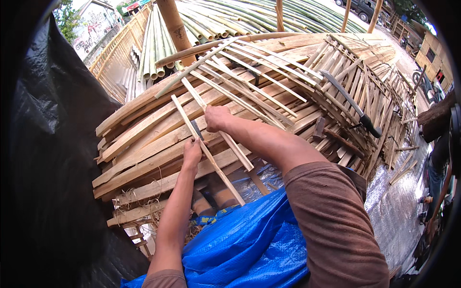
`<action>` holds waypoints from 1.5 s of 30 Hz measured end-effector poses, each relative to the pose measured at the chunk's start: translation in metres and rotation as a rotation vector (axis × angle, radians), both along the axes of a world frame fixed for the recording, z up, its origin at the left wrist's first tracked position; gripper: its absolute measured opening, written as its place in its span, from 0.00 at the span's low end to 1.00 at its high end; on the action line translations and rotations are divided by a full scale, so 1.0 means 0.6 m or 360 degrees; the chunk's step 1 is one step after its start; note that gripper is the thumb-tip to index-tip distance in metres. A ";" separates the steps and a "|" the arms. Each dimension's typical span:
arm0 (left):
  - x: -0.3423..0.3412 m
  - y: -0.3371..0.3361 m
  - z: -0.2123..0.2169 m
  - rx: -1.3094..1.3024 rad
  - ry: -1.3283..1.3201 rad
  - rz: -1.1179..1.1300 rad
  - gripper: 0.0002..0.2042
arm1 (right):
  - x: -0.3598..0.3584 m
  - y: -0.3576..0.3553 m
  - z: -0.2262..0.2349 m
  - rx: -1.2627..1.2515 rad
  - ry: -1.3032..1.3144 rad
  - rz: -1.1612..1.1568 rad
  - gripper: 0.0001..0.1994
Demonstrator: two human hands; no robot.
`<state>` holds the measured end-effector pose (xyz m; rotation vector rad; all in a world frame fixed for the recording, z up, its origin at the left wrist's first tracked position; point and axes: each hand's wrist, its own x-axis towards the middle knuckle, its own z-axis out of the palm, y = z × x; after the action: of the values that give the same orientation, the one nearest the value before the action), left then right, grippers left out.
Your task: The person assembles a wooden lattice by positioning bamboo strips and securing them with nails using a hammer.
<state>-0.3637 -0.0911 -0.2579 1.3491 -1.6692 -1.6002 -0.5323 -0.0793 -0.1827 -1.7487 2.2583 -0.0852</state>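
Observation:
My left hand [192, 152] is closed around a long, thin wooden slat [218, 170], which runs from the planks down towards my lap. Farther up and to the right, my right hand [217, 118] makes a fist around a second slat [238, 151] that shows above and below it. Between the two hands is a dark, flat, blade-like piece [196, 129]; what it is joined to cannot be made out. Beyond them lies a slatted frame [192, 68], with thin strips fanning to the right from a crosspiece. A stack of rough planks [139, 156] lies underneath.
A black-handled saw [353, 103] and a hammer [319, 128] lie on the right of the pile. Stacked slatted frames [365, 86] stand beyond. A blue tarp [245, 245] covers my lap. Black sheeting [53, 144] hangs at left; bamboo poles [230, 19] lie behind a post [174, 29].

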 end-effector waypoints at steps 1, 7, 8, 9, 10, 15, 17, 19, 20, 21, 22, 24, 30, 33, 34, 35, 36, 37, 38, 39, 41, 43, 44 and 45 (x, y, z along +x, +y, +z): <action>-0.006 0.005 0.011 0.0027 -0.0020 -0.0024 0.13 | -0.010 -0.004 0.003 0.0048 -0.0078 -0.0031 0.30; -0.010 -0.016 0.019 -0.0058 0.0094 -0.0051 0.12 | -0.060 -0.012 0.023 0.0146 -0.0257 -0.0065 0.27; -0.013 -0.018 0.022 -0.0017 0.0138 -0.0011 0.12 | -0.076 -0.012 0.014 0.0080 -0.0286 -0.0092 0.27; -0.014 -0.020 0.028 0.0011 0.0131 -0.0011 0.12 | -0.085 -0.009 0.012 0.0011 -0.0320 -0.0122 0.26; -0.015 -0.021 0.033 0.0038 0.0124 -0.0012 0.12 | -0.093 -0.014 -0.005 -0.0094 -0.0276 -0.0229 0.27; -0.002 -0.027 0.017 0.0019 0.0242 0.0033 0.10 | -0.092 0.018 0.014 -0.0125 0.0080 -0.0092 0.20; 0.003 -0.021 0.020 0.0040 0.0226 0.0054 0.09 | -0.084 0.023 0.016 -0.0110 0.0223 -0.0069 0.19; 0.002 -0.012 0.032 0.0050 0.0209 0.0042 0.09 | -0.086 0.025 0.006 -0.0131 0.0328 -0.0063 0.17; 0.002 -0.010 0.034 0.0049 0.0199 0.0027 0.09 | -0.089 0.025 -0.004 -0.0208 0.0369 -0.0054 0.16; 0.005 -0.010 0.036 0.0045 0.0187 0.0020 0.09 | -0.087 0.023 -0.002 -0.0197 0.0396 -0.0035 0.16; 0.007 -0.011 0.035 0.0050 0.0193 0.0016 0.09 | -0.086 0.020 0.000 -0.0185 0.0423 -0.0016 0.16; 0.010 -0.014 0.030 0.0061 0.0206 0.0007 0.09 | -0.085 0.019 0.000 -0.0209 0.0504 0.0000 0.17; 0.012 -0.022 0.016 0.0049 0.0183 -0.0011 0.09 | -0.073 0.023 0.004 -0.0218 0.0646 0.0033 0.20; 0.009 -0.018 0.017 0.0030 0.0182 -0.0023 0.10 | -0.079 0.017 -0.018 -0.0320 0.0613 0.0034 0.25; 0.009 -0.016 0.022 0.0030 0.0137 -0.0004 0.11 | -0.076 0.016 -0.018 -0.0293 0.0602 0.0053 0.22; 0.010 -0.017 0.020 0.0029 0.0135 -0.0005 0.11 | -0.072 0.016 -0.019 -0.0303 0.0619 0.0084 0.21; 0.012 -0.018 0.018 0.0028 0.0135 -0.0010 0.11 | -0.069 0.018 -0.019 -0.0312 0.0638 0.0111 0.20; 0.013 -0.019 0.016 0.0028 0.0135 -0.0016 0.11 | -0.066 0.020 -0.020 -0.0322 0.0657 0.0137 0.19; 0.014 -0.018 0.015 0.0029 0.0126 -0.0009 0.12 | -0.065 0.018 -0.027 -0.0367 0.0681 0.0157 0.18; 0.015 -0.016 0.018 0.0031 0.0116 -0.0003 0.12 | -0.062 0.019 -0.028 -0.0343 0.0708 0.0162 0.18; 0.014 -0.015 0.017 0.0024 0.0104 -0.0002 0.12 | -0.058 0.019 -0.028 -0.0295 0.0763 0.0173 0.18; 0.014 -0.017 0.014 0.0001 0.0097 -0.0011 0.12 | -0.056 0.018 -0.027 -0.0272 0.0749 0.0174 0.17; 0.015 -0.017 0.013 0.0002 0.0075 -0.0016 0.12 | -0.056 0.017 -0.027 -0.0260 0.0742 0.0175 0.17; 0.015 -0.017 0.013 0.0001 0.0054 -0.0022 0.11 | -0.056 0.017 -0.026 -0.0249 0.0737 0.0175 0.17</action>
<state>-0.3544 -0.1014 -0.2501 1.3063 -1.6614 -1.6228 -0.5657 -0.0693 -0.1985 -2.1544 2.5141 0.1910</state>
